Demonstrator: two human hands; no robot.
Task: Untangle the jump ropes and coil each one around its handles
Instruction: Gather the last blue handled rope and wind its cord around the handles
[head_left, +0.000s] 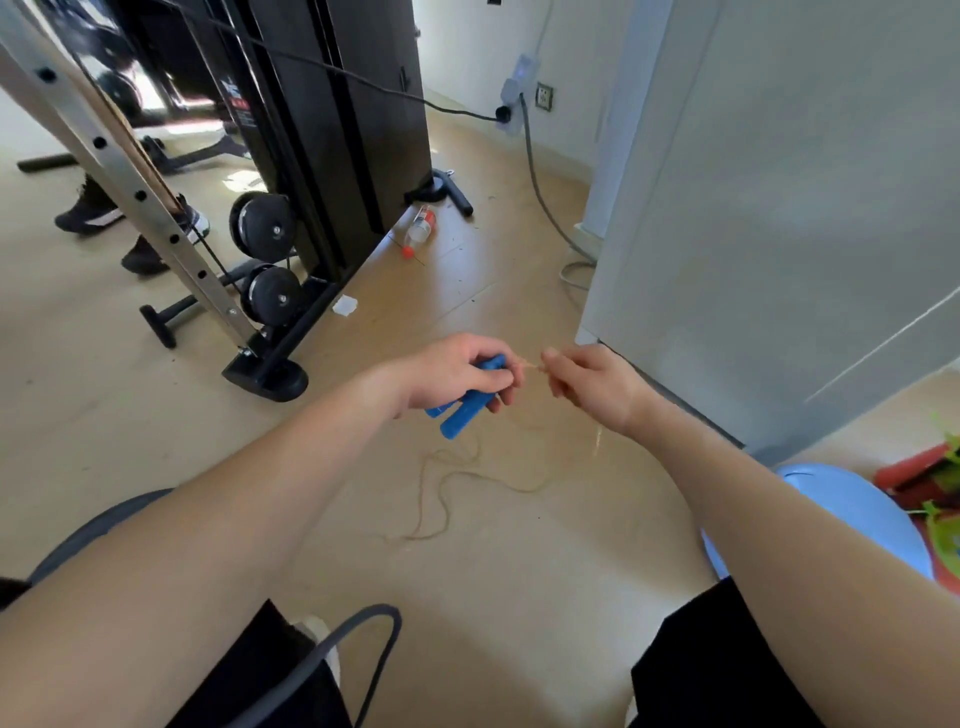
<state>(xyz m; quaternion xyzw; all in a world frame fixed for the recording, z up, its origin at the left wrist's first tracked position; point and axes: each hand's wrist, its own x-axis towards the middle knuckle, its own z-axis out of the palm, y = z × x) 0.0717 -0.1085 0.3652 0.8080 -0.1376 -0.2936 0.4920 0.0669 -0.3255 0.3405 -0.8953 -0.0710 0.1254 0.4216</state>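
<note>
Two blue handles (467, 406) are lying side by side in our left hand (451, 371). Its grip is curling round them and clamping both together, and we are holding them up over the floor (519, 582). Just right of the handles, our right hand (589, 387) is pinching the tan rope (531, 366), its grip closing thumb against fingertips on the strand. A short length is stretching taut from the handles' upper end across to that pinch. Below the handles, the rest of the rope is hanging down and trailing over the floor in loose, wandering loops that are crossing one another.

Well beyond the handles and to their left, a tall black weight machine (332, 130) is standing, with round black plates (262, 218) hanging low on its side. Between that machine and the handles, a scrap of white (344, 304) is lying on the floor. Farther beyond the handles, a clear plastic bottle (420, 228) with a red cap is lying on its side, and past it a black rope with black handles (448, 191) is resting against the machine's corner. Right of the handles, a pale grey wall (779, 208) is rising. Lower right of the handles, a light blue ball (857, 514) is sitting beside our right forearm. Nearest to us, below the handles, a grey loop of cord (363, 631) is curving up by our black shorts (717, 665).
</note>
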